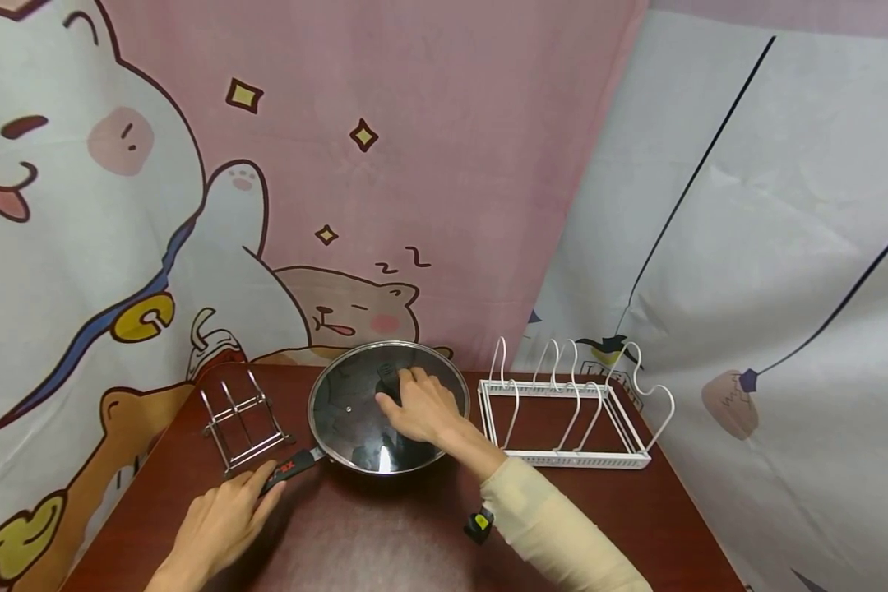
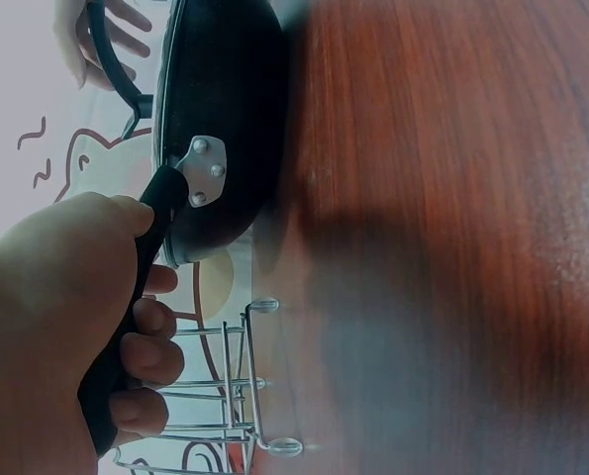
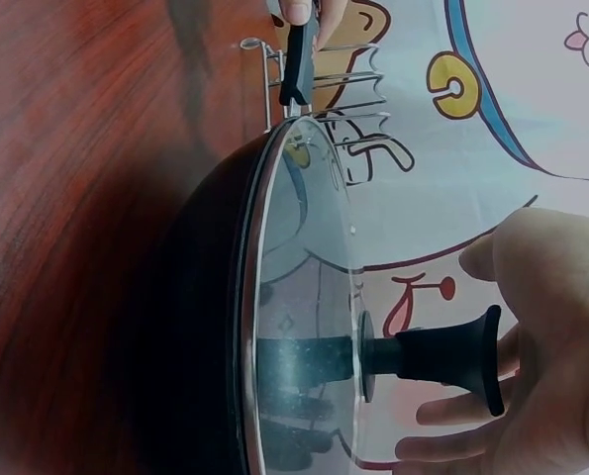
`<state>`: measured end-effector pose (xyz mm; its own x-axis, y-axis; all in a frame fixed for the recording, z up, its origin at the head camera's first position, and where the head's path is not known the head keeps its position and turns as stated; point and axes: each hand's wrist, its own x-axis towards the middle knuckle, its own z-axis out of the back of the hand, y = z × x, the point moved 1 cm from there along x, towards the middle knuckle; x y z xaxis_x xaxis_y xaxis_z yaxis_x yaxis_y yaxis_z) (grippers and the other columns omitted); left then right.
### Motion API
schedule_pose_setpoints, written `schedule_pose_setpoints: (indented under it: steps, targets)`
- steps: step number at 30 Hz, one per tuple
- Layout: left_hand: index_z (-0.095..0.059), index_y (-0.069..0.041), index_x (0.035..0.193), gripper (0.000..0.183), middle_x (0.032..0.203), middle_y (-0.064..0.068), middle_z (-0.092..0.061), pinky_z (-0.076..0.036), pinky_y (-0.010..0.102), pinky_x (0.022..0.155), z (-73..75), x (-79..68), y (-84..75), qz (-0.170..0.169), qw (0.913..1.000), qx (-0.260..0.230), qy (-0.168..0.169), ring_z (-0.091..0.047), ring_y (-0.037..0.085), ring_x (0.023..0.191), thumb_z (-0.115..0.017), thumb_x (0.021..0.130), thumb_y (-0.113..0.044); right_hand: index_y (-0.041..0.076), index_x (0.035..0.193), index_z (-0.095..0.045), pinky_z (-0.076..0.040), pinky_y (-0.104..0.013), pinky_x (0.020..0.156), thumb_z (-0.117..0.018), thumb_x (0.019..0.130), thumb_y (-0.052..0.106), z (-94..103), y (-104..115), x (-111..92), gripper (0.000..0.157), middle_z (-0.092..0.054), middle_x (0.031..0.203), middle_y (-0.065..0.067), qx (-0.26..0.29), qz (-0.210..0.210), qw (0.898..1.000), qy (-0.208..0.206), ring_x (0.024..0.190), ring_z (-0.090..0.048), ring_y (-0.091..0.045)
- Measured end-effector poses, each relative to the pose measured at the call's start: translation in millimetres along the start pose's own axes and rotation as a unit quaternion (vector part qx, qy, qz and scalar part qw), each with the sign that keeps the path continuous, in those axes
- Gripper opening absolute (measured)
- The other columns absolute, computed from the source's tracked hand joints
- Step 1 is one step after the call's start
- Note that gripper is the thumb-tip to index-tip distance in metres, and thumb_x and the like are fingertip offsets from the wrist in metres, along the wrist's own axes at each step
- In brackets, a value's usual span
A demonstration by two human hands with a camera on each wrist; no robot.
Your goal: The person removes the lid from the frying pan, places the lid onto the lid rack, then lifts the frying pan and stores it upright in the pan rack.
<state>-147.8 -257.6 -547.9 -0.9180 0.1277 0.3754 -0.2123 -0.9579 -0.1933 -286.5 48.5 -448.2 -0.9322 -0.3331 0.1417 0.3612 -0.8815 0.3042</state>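
a cream sleeve (image 1: 562, 526) covers the right forearm at the near right. the right hand (image 1: 425, 407) is spread loosely about the black knob (image 3: 447, 356), thumb on one side and fingers, almost straight, on the other, without clasping it; whether any fingertip touches is hard to tell. the left hand (image 1: 222, 518) grips the long handle (image 1: 296, 464), fingers curled round it. the dark pan (image 2: 245, 79) is at the far middle of the reddish-brown table (image 1: 385, 534), its glass lid (image 1: 355, 411) on. left of it stands a small wire rack (image 1: 240, 419); right of it, a white rack (image 1: 570, 459) with tall loops. beyond hangs a cartoon-printed cloth (image 1: 451, 164).
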Motion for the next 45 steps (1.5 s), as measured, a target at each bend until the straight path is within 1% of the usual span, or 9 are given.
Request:
schedule_pose_setpoints:
  steps: [5, 11, 16, 19, 25, 30, 33, 38, 45]
  targets:
    - [-0.072, -0.018, 0.134, 0.035, 0.091, 0.003, -0.076, -0.042, 0.042, 0.047, -1.0, 0.0, 0.0, -0.001, 1.0, 0.001, 0.0, -0.065, 0.022, 0.059, -0.078, 0.107, -0.039, 0.001, 0.156, -0.06, -0.061, -0.059, 0.106, -0.058, 0.112, 0.058, -2.0, 2, 0, 0.073, -0.067, 0.149, -0.02, -0.004, -0.011, 1.0, 0.006, 0.132, -0.07, -0.043]
    - [-0.071, -0.019, 0.134, 0.034, 0.087, 0.0, -0.072, -0.041, 0.04, 0.047, -0.2, 0.6, 0.1, 0.0, 1.0, 0.002, 0.004, -0.061, 0.019, 0.058, -0.077, 0.107, -0.039, -0.002, 0.151, -0.063, -0.063, -0.058, 0.101, -0.058, 0.113, 0.057, -6.7, 4, 2, 0.07, -0.07, 0.138, -0.02, -0.019, -0.014, 1.0, 0.008, 0.124, -0.072, -0.042]
    - [-0.071, -0.019, 0.134, 0.034, 0.09, 0.002, -0.074, -0.042, 0.042, 0.048, 0.2, 0.2, 0.2, 0.002, 1.0, 0.001, 0.005, -0.064, 0.021, 0.059, -0.077, 0.107, -0.039, -0.003, 0.144, -0.066, -0.063, -0.055, 0.099, -0.058, 0.112, 0.057, -8.6, 8, 2, 0.068, -0.071, 0.128, -0.019, -0.034, -0.018, 0.999, 0.011, 0.117, -0.073, -0.04]
    - [-0.071, -0.019, 0.135, 0.034, 0.091, 0.003, -0.075, -0.043, 0.042, 0.048, 0.3, -0.1, 0.0, 0.006, 1.0, 0.0, 0.007, -0.064, 0.022, 0.06, -0.077, 0.108, -0.039, -0.003, 0.141, -0.067, -0.063, -0.055, 0.098, -0.059, 0.112, 0.056, -9.1, 10, 3, 0.066, -0.072, 0.125, -0.018, -0.04, -0.021, 0.999, 0.011, 0.115, -0.073, -0.039]
    - [-0.071, -0.018, 0.136, 0.036, 0.093, 0.003, -0.076, -0.043, 0.042, 0.048, 0.3, -0.1, -0.8, 0.011, 0.9998, 0.0, 0.016, -0.065, 0.021, 0.061, -0.077, 0.108, -0.04, -0.003, 0.141, -0.068, -0.063, -0.055, 0.097, -0.06, 0.111, 0.056, -8.3, 14, 6, 0.066, -0.073, 0.126, -0.018, -0.05, -0.03, 0.998, 0.017, 0.118, -0.073, -0.039]
    - [-0.071, -0.018, 0.136, 0.036, 0.093, 0.003, -0.076, -0.043, 0.041, 0.049, 0.5, 0.2, -0.8, 0.012, 0.9998, 0.0, 0.017, -0.065, 0.021, 0.061, -0.076, 0.108, -0.041, -0.001, 0.141, -0.07, -0.063, -0.056, 0.099, -0.058, 0.112, 0.057, -5.8, 18, 10, 0.066, -0.075, 0.128, -0.018, -0.051, -0.039, 0.998, 0.027, 0.122, -0.075, -0.039]
    - [-0.071, -0.019, 0.136, 0.036, 0.093, 0.003, -0.076, -0.043, 0.041, 0.048, 1.0, 0.2, -0.3, 0.014, 0.9998, 0.0, 0.018, -0.065, 0.021, 0.061, -0.075, 0.109, -0.041, 0.001, 0.139, -0.072, -0.063, -0.056, 0.098, -0.058, 0.112, 0.057, -4.2, 20, 12, 0.064, -0.077, 0.127, -0.018, -0.052, -0.041, 0.997, 0.031, 0.12, -0.077, -0.039]
    - [-0.071, -0.019, 0.136, 0.035, 0.093, 0.003, -0.076, -0.043, 0.041, 0.049, 1.2, 0.0, 0.3, 0.015, 0.9997, -0.001, 0.019, -0.065, 0.02, 0.061, -0.075, 0.109, -0.041, 0.003, 0.13, -0.076, -0.064, -0.055, 0.094, -0.06, 0.111, 0.056, -3.0, 23, 17, 0.058, -0.081, 0.125, -0.018, -0.057, -0.042, 0.997, 0.035, 0.115, -0.08, -0.038]
    - [-0.071, -0.018, 0.135, 0.035, 0.091, 0.002, -0.075, -0.043, 0.041, 0.048, 0.6, 0.3, -0.4, 0.006, 0.9999, 0.001, 0.012, -0.064, 0.021, 0.06, -0.077, 0.108, -0.04, 0.005, 0.121, -0.078, -0.064, -0.055, 0.09, -0.063, 0.11, 0.053, -3.1, 24, 21, 0.052, -0.083, 0.122, -0.018, -0.064, -0.049, 0.996, 0.037, 0.11, -0.081, -0.039]
